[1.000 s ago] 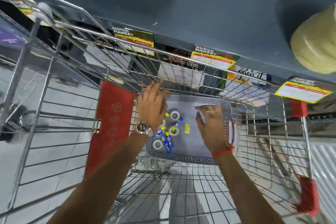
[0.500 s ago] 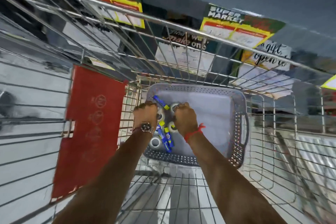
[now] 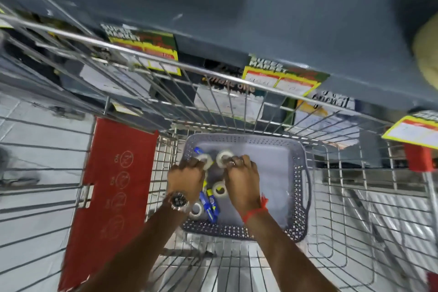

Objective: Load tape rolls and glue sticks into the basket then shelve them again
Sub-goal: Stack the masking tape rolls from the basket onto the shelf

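A grey perforated plastic basket (image 3: 301, 180) lies on the floor of a wire shopping cart (image 3: 213, 73). Both hands reach down into its left half. My left hand (image 3: 186, 179), with a wristwatch, has its fingers closed on a clear tape roll (image 3: 205, 158). My right hand (image 3: 241, 179), with a red thread at the wrist, grips a second tape roll (image 3: 222, 157). Two more tape rolls (image 3: 220, 189) lie loose between and below the hands, beside blue and yellow glue sticks (image 3: 209, 205). One more glue stick (image 3: 198, 150) peeks out at the basket's far left corner.
A red plastic flap (image 3: 113, 185) hangs on the cart's left side. Beyond the cart stands a dark blue shelf (image 3: 237, 7) with yellow price tags (image 3: 282, 80) on its edge and printed cards below. A pale yellow object (image 3: 427, 54) sits on the shelf at far right.
Both hands went from open over the basket down onto the pile and closed on a tape roll each. The camera view has tilted back up toward the shelf.
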The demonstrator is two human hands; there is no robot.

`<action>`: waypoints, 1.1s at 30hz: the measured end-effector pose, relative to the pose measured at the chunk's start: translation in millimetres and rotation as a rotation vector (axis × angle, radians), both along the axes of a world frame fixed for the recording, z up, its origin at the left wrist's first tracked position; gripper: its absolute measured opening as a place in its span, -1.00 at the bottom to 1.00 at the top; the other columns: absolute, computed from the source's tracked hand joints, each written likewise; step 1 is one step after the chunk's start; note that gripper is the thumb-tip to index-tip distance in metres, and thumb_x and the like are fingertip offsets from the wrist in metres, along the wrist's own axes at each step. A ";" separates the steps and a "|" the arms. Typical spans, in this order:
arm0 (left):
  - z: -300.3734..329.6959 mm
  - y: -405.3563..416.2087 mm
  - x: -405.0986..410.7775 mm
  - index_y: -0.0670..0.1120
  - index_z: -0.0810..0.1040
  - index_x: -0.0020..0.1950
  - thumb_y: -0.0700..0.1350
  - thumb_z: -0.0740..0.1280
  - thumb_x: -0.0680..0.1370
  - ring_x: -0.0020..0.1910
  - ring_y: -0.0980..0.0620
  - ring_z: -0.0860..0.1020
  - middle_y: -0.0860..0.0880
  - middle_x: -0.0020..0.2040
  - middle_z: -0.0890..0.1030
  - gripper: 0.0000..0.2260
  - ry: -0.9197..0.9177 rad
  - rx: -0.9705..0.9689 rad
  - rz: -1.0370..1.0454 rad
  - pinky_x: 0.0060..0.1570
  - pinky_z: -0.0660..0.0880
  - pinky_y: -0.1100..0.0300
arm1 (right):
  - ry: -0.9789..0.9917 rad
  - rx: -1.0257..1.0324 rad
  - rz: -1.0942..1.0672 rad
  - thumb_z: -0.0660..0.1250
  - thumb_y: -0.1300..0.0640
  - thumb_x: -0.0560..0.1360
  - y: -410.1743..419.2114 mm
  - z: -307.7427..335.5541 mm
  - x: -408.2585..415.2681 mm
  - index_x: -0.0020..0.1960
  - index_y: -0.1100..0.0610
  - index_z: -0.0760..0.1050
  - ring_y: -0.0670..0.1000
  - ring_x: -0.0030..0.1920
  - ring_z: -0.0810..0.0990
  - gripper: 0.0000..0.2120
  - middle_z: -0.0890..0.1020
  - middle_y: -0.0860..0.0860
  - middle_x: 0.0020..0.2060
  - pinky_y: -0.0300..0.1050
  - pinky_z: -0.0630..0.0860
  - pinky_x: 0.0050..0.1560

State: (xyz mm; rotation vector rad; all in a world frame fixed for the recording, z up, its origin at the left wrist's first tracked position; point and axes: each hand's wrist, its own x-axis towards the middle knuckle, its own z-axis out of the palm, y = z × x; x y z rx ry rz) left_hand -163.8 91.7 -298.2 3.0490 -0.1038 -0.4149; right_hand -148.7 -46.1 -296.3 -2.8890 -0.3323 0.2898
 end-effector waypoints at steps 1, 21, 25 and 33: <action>13.8 -1.0 1.4 0.05 0.65 -0.10 0.02 0.38 0.39 -0.38 -0.02 0.61 0.03 -0.27 0.66 -0.86 -0.067 -0.026 -0.019 -0.42 0.52 0.17 | -0.044 0.036 0.006 0.51 0.21 0.13 -7.5 16.1 2.7 -0.21 0.05 0.63 0.05 -0.22 0.59 -0.76 0.67 -0.05 -0.30 -0.14 0.48 -0.14; 228.6 -31.6 113.0 0.02 0.68 -0.07 -0.09 0.50 0.37 -0.32 -0.08 0.55 0.04 -0.15 0.68 -0.85 -0.870 -0.165 -0.149 -0.36 0.41 0.18 | -0.711 0.068 -0.206 0.26 0.18 0.49 -46.2 221.5 99.5 0.09 0.13 0.57 0.11 0.01 0.41 -0.79 0.66 0.06 -0.03 0.06 0.36 0.13; 219.8 -34.7 125.9 0.04 0.68 -0.06 -0.14 0.51 0.35 -0.27 -0.10 0.55 0.07 -0.15 0.68 -0.80 -0.865 -0.174 -0.142 -0.30 0.41 0.17 | -0.670 -0.037 -0.198 0.27 0.22 0.46 -45.1 212.8 107.3 0.07 0.14 0.59 0.19 0.03 0.52 -0.77 0.66 0.09 -0.05 0.15 0.38 0.25; 210.2 -39.7 125.8 0.07 0.64 0.04 -0.19 0.44 0.40 -0.13 -0.07 0.52 0.15 -0.02 0.67 -0.74 -0.837 -0.190 -0.100 -0.13 0.13 0.12 | -0.620 0.000 -0.230 0.17 0.18 0.51 -40.2 209.0 103.4 0.18 0.14 0.54 0.20 0.13 0.48 -0.70 0.64 0.10 0.04 0.21 0.29 0.34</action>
